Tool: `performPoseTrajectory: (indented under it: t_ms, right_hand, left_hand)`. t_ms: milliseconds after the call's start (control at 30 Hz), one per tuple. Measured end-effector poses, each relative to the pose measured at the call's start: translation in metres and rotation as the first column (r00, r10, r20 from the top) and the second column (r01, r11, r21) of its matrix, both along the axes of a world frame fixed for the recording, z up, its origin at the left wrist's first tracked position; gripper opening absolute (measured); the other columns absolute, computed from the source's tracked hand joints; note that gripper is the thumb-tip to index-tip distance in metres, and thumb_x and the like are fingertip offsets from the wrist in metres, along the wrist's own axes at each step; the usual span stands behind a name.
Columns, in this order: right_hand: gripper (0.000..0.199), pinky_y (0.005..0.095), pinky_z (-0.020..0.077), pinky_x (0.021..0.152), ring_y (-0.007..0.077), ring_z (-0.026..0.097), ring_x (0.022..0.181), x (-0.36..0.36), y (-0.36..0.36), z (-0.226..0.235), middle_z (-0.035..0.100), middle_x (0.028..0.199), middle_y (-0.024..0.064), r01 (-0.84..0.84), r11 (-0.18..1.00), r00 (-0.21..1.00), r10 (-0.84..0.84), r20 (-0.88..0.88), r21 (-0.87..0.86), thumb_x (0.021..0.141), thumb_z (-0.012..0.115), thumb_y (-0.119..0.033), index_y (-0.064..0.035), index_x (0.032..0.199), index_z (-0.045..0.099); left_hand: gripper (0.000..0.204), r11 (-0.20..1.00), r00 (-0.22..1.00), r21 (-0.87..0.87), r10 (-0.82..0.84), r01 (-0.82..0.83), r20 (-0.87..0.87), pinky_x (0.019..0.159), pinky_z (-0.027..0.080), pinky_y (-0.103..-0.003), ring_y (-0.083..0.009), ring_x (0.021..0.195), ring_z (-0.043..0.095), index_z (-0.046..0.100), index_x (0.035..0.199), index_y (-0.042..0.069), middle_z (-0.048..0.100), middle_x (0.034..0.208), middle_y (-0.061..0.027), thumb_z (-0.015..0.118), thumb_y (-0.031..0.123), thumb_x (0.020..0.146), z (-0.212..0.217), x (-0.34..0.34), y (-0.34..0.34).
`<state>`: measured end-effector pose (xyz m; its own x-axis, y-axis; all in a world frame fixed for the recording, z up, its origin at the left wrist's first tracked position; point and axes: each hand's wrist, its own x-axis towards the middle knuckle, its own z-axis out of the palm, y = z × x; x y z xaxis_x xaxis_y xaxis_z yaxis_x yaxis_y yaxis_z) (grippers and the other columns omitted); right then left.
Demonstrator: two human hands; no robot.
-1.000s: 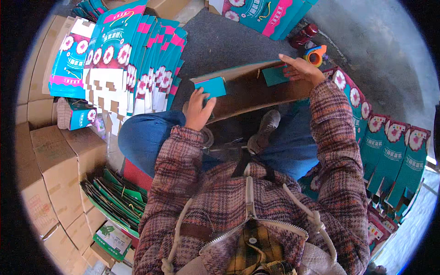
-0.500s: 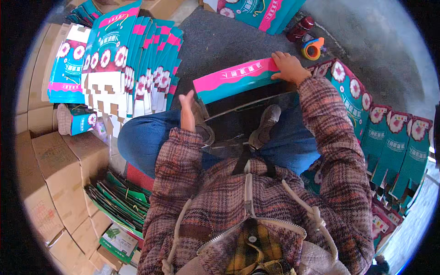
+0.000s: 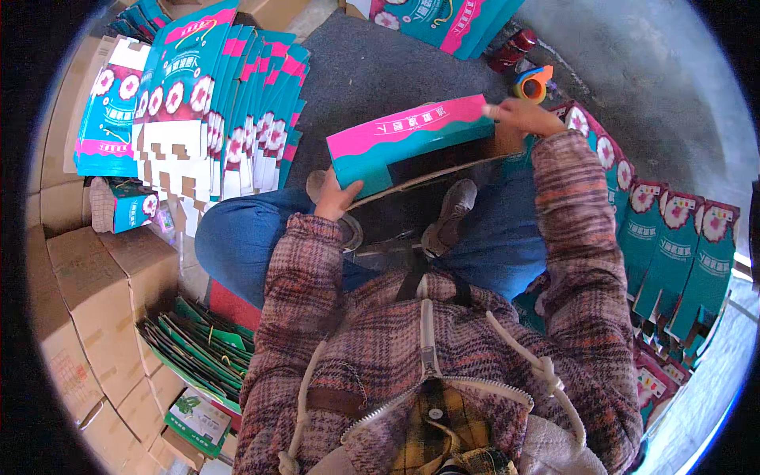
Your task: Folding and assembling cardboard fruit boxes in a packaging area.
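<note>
A teal and pink cardboard box (image 3: 419, 131) lies across in front of my crossed legs, its near side open onto a dark inside. My left hand (image 3: 337, 201) grips the box's left end, fingers on a teal flap at the lower corner. At the other end, my right hand (image 3: 529, 119) has its fingers together on the upper right corner, beside a brown inner flap (image 3: 511, 141). That hand is slightly blurred, and its thumb is hard to make out.
Flat printed cartons (image 3: 178, 87) stand fanned at the left. Folded boxes (image 3: 677, 226) line up at the right. An orange tape dispenser (image 3: 532, 83) and a dark red jar (image 3: 513, 49) sit beyond my right hand. Brown cartons (image 3: 99, 277) are stacked at the left.
My left hand has gone from spread beside the box to gripping its lower left corner. My right hand has slid outward to the box's right end, uncovering the pink corner.
</note>
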<state>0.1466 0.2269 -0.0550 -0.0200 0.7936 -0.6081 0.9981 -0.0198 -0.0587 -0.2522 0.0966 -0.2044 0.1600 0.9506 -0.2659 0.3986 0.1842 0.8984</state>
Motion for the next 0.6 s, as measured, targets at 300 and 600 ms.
performPoseTrajectory:
  t_ms: [300, 600]
  right_hand:
    - [0.090, 0.0431, 0.0408, 0.098, 0.0383, 0.052, 0.115, -0.016, -0.026, -0.029, 0.053, 0.124, 0.0257, -0.449, 0.884, 0.783, 0.320, -0.534, -0.129, 0.069, 0.067, -0.065, 0.0015, 0.127, 0.049]
    - [0.084, 0.0442, 0.0471, 0.084, 0.0389, 0.058, 0.102, -0.003, 0.002, -0.085, 0.060, 0.109, 0.0270, -0.105, 0.994, 0.916, 0.112, -0.386, 0.038, 0.062, 0.077, -0.056, 0.0051, 0.115, 0.053]
  left_hand:
    - [0.062, 0.978, 0.967, -0.141, 0.175, -0.150, 0.184, 0.092, 0.043, -0.035, -0.0231, 0.107, 0.056, 0.046, 0.127, 0.001, 0.059, 0.115, -0.0107, 0.075, 0.024, 0.077, -0.010, -0.001, -0.003]
    - [0.050, 0.910, 0.857, -0.371, 0.335, -0.187, 0.390, 0.089, 0.043, -0.032, -0.0182, 0.107, 0.054, 0.050, 0.126, 0.008, 0.058, 0.116, -0.0083, 0.058, 0.043, 0.090, 0.003, 0.016, -0.006]
